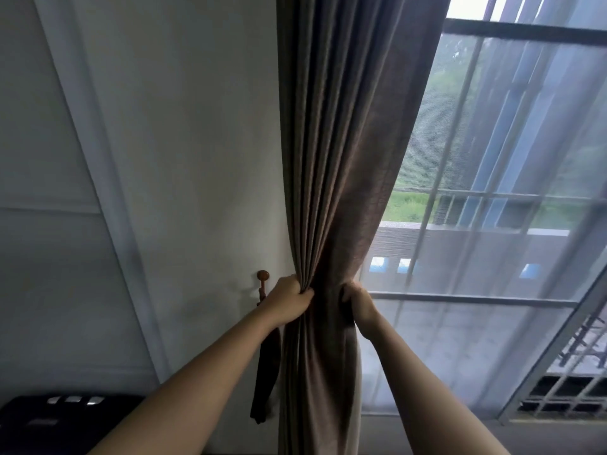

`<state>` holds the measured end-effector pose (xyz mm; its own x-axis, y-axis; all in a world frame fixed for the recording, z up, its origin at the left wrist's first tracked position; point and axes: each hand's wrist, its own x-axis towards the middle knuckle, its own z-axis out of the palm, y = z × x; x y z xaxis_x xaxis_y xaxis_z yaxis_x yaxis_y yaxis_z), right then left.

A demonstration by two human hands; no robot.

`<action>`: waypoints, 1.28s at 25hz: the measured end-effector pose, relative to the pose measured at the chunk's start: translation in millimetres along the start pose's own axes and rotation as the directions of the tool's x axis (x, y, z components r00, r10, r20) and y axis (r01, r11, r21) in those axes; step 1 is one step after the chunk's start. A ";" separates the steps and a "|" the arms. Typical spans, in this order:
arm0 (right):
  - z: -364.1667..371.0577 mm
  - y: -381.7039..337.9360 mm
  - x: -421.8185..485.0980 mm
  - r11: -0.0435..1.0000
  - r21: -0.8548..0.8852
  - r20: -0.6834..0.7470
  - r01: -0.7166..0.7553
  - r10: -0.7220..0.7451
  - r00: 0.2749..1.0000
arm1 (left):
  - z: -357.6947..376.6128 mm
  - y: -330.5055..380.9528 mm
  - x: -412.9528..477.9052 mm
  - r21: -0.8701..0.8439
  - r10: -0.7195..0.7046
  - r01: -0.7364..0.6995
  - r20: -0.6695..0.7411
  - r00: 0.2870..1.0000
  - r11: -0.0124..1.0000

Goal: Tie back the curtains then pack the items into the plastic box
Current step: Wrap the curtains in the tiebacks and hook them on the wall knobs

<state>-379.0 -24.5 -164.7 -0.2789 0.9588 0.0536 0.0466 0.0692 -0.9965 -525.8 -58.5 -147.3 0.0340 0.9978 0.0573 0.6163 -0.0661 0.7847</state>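
Note:
A brown pleated curtain (pixel 341 159) hangs from the top of the view and is gathered into a narrow bundle at waist height. My left hand (pixel 289 298) grips the bundle's left edge, fingers curled into the folds. My right hand (pixel 359 302) grips its right edge at the same height. A wooden tieback hook (pixel 262 282) with a round knob sticks out of the wall just left of my left hand. A dark brown tieback strap (pixel 266 379) hangs down from it behind my left forearm. No plastic box is in view.
A white wall (pixel 197 159) lies left of the curtain. A sheer white curtain (pixel 492 241) covers the barred window at right. A dark object with shiny patches (pixel 65 418) sits at the bottom left corner.

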 end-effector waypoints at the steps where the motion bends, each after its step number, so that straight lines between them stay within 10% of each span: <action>1: 2.6 2.9 -1.8 1.000 -0.001 -0.004 0.027 -0.027 1.000 | 3.8 2.1 3.2 0.073 0.010 -0.007 -0.039 0.999 0.997; 9: 19.3 44.4 -12.8 0.995 -0.053 -0.072 0.085 -0.089 0.993 | -4.4 26.0 10.9 0.675 0.004 0.005 -0.012 1.000 0.738; 19: 38.8 76.3 -25.3 0.994 -0.103 -0.030 0.031 -0.034 0.999 | -15.3 34.6 18.9 0.210 -0.119 0.065 0.259 0.959 0.976; 23: 44.3 73.3 -27.5 0.982 -0.187 0.040 0.040 -0.033 0.999 | -12.7 43.9 20.2 0.397 -0.165 0.042 0.281 0.946 0.917; 27: 49.7 88.6 -26.2 0.963 -0.257 0.005 0.081 -0.082 0.997 | -2.0 50.0 20.0 0.778 -0.060 -0.033 0.091 0.994 0.628; 32: 71.7 78.6 -29.0 0.940 -0.339 -0.278 -0.028 -0.072 0.958 | 19.8 44.5 16.1 0.442 0.034 -0.021 -0.021 0.999 0.897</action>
<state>-436.1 -66.6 -249.1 -0.0039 0.9901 0.1406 0.3770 0.1316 -0.9168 -482.3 -45.2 -123.7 0.0387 0.9945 0.0969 0.8999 -0.0768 0.4294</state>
